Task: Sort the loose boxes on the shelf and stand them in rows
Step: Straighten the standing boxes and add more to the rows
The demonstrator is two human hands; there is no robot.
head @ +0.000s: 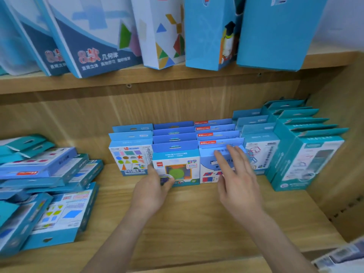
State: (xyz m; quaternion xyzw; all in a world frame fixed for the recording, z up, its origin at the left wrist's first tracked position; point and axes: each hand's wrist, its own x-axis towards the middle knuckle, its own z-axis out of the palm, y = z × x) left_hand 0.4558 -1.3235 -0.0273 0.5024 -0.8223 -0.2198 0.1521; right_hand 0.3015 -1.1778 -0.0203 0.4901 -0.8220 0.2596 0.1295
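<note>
My left hand [153,186] holds the green-circle box [177,168] at its lower left corner. The thumb is curled on the front face and the other fingers go around the left edge. This box stands upright on the wooden shelf board [197,217] as the front one of a row. Behind it the other boxes of this row [174,134] stand one after another toward the back wall.

Just right of the green-circle box, side by side with it, stands the red-and-blue box [206,168], also the first of its own row. My right hand [238,180] is before that box with the fingers straight and a little apart, and it holds nothing. The blur does not let me tell if the fingertips touch the box face.

Just left of the green-circle box stands the shapes box [129,160], set a little further back. Further right, past the red-and-blue box, stand a white box [260,152] and then the teal boxes [307,158], all upright.

Well to the left of the green-circle box, the loose boxes [49,184] lie flat in an untidy pile on the same board. Above the green-circle box, on the upper shelf, the tall boxes [94,36] stand leaning.
</note>
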